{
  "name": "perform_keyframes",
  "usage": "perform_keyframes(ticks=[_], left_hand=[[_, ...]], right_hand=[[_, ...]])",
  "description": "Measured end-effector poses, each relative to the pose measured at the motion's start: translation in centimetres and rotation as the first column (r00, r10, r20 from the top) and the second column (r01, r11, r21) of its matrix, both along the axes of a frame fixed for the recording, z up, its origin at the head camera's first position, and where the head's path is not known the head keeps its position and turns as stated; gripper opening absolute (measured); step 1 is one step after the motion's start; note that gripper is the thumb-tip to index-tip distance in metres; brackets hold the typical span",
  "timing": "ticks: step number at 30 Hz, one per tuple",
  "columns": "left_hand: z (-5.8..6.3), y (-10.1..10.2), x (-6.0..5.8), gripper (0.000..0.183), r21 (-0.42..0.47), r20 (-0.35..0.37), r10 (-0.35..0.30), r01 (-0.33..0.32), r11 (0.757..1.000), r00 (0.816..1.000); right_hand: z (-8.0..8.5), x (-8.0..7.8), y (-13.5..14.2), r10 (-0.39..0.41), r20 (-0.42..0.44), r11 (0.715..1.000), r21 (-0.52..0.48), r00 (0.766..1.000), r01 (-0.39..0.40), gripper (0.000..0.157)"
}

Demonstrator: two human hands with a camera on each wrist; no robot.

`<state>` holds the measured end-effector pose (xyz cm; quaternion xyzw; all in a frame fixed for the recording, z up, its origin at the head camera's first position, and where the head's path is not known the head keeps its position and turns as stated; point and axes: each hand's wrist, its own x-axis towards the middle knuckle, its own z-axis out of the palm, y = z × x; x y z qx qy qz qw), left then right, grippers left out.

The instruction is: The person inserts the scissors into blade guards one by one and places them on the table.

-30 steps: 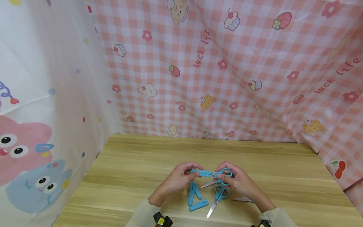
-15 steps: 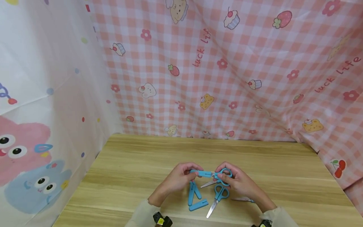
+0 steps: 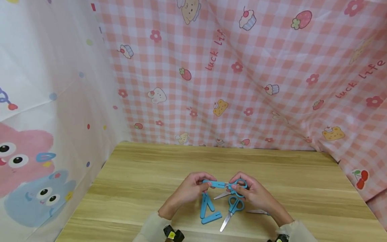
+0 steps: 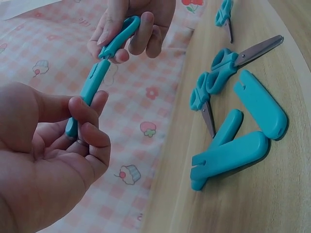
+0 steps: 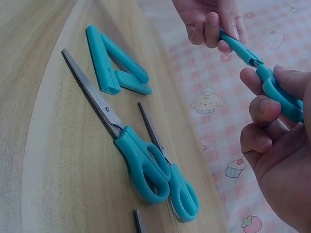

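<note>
In the head view my left hand pinches a blue scissors sheath between thumb and fingers. My right hand grips the blue handles of a pair of scissors. The sheath covers most of the blades, and a short gap shows between its mouth and the handles. Both are held up off the table, nearly in one line. Below them lie more blue-handled scissors with bare blades, one pair in front and another partly behind the right hand. A third blade shows beside the right forearm.
Three loose blue sheaths lie left of the scissors: one by itself, and one resting across another. The wooden table ends at a pink checked cloth behind. A white printed cloth hangs at the left.
</note>
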<state>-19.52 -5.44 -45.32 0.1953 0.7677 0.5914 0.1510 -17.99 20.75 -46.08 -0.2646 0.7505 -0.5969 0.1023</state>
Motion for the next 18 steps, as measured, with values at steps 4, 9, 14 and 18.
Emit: perform_keyframes(ticks=[4,9,14,18], left_hand=[[0.09,0.11,-0.04,0.017,-0.002,0.005,-0.001,0.001,1.000,1.000],[0.15,0.26,-0.05,0.017,0.002,0.008,-0.001,0.000,1.000,1.000],[0.17,0.37,0.06,0.017,0.009,0.009,0.007,-0.007,1.000,1.000],[0.20,0.41,0.13,0.017,0.009,-0.001,0.011,-0.011,1.000,1.000]], right_hand=[[-0.02,0.04,0.04,-0.004,0.004,1.000,-0.005,1.000,0.004,0.010],[-0.10,0.04,0.09,-0.008,-0.004,1.000,-0.003,1.000,0.008,0.010],[-0.15,0.00,0.04,-0.008,-0.006,1.000,-0.018,1.000,0.008,0.009],[-0.15,0.01,-0.01,-0.008,0.004,1.000,-0.029,1.000,0.008,0.009]])
